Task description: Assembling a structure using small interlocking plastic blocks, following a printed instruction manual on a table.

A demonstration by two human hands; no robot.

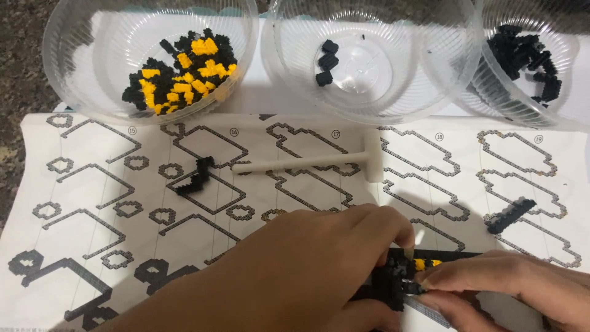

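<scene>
While your left hand (pixel 319 264) curls over the small black and yellow brick model (pixel 402 280), your right hand (pixel 504 283) pinches its edge with closed fingertips. The model sits low on the paper building sheet (pixel 92 184), between your two hands. Two loose black brick strips lie on the sheet, one at the left (pixel 195 176) and one at the right (pixel 510 214), with one white tool (pixel 313 162) between them. Three clear bowls stand above: one (pixel 147 55) with black and yellow bricks, one (pixel 375 55) with three black bricks, one (pixel 528 55) with many black bricks.
</scene>
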